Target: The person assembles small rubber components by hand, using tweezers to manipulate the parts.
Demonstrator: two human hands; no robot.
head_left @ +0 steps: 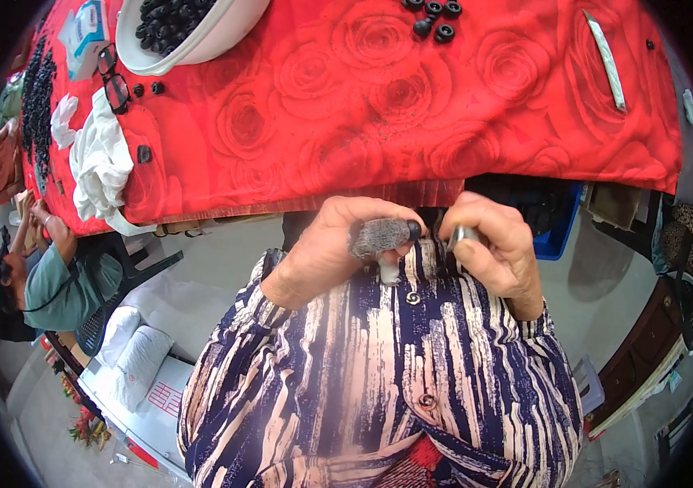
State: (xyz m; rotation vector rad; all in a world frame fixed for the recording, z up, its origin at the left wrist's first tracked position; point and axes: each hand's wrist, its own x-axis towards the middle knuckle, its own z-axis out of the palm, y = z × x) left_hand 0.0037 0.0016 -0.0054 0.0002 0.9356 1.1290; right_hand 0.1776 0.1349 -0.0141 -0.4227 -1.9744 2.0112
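Red cloth (314,138) with big roses on it lay over the table in front of the person. Next in size was the striped shirt (363,350), dark blue and cream, and both hands were up in front of it, near the table's edge. A white bowl (237,28) stood at the far side of the cloth, a bit to the left, full of small black bits (169,28). A white rag (101,167) lay in a heap at the left. Then came the two hands. The left hand (322,248) had its thumb and finger together, clamped on something small. The right hand (499,244) was curled shut too, around a shiny metal thing (462,236). A grey knit cover (377,237) seemed to sit on a finger of the left hand. Smallest of all was a black piece (414,230), pinched at the tip of that cover. It poked out to the right, toward the metal thing, and its long way seemed to run from side to side, but it was too small to be sure. The left hand had it, so that hand was nearer; the right hand was just beside it, with a little gap between the piece and the metal.
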